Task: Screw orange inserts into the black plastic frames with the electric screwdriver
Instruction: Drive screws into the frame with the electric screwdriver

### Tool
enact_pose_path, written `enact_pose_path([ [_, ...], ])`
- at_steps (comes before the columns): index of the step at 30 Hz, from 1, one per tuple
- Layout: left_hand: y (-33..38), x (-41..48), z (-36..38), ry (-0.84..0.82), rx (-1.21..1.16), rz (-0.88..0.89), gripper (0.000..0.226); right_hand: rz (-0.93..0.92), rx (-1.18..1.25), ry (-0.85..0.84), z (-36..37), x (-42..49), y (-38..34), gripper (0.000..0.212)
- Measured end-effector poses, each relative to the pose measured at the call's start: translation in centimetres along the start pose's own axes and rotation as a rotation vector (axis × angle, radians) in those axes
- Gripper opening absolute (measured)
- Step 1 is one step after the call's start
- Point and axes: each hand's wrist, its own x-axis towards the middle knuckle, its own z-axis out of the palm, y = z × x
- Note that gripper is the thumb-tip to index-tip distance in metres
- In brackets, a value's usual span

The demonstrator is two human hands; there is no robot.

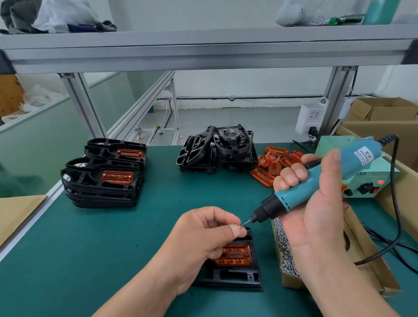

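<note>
A black plastic frame (234,275) lies on the green mat near me with an orange insert (237,255) seated in it. My left hand (199,239) hovers over the frame and pinches a small screw (242,227) between thumb and forefinger. My right hand (316,201) grips the teal electric screwdriver (305,186), tilted down to the left, its bit tip touching the screw. Stacked frames with inserts fitted (101,180) stand at the left. A heap of bare black frames (215,149) and loose orange inserts (275,161) lie at the back.
A cardboard box of silver screws (284,252) sits right of the frame. The screwdriver's power unit (365,184) and its black cable (392,214) are at the right, beside cardboard boxes (385,108). An aluminium shelf (208,50) spans overhead.
</note>
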Motion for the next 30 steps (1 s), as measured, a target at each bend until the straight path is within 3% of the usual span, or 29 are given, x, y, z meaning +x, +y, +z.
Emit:
enact_pose_path([
  [14,0.0,-0.2,0.0,0.021,0.287,0.118,0.019,0.047,0.029,0.012,-0.5,0.2,0.3,0.036],
  [22,0.3,-0.5,0.2,-0.010,0.405,0.078,0.022,0.064,0.020,0.002,-0.9,0.3,0.5,0.038],
  [30,1.0,-0.1,-2.1,0.207,0.755,0.206,0.007,0.062,-0.128,-0.049,-1.3,0.9,0.3,0.035],
])
